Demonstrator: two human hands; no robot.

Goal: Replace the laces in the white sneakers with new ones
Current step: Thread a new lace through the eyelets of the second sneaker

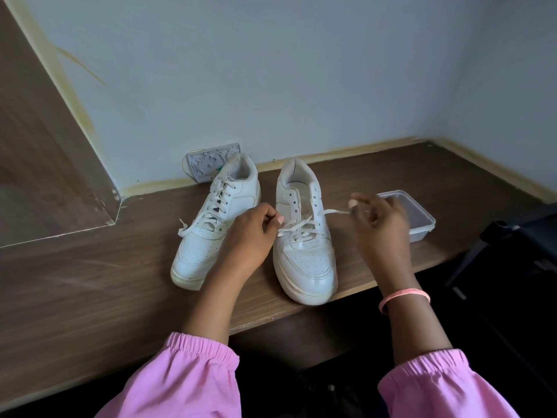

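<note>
Two white sneakers stand on the brown wooden desk [90, 282], toes toward me. The left sneaker [211, 230] is laced to the top, with a loose lace end hanging off its left side. The right sneaker [304, 254] has a white lace [297, 226] only through its lower eyelets; the upper eyelets are bare. My left hand [250, 233] pinches one end of that lace at the sneaker's left side. My right hand [376, 224] pinches the other end, drawn out to the right above the desk.
A clear plastic container [422, 218] sits on the desk behind my right hand. A patterned wall socket plate [208, 164] is behind the left sneaker. The desk's front edge runs under the right sneaker's toe. A dark chair [518, 245] stands at the right.
</note>
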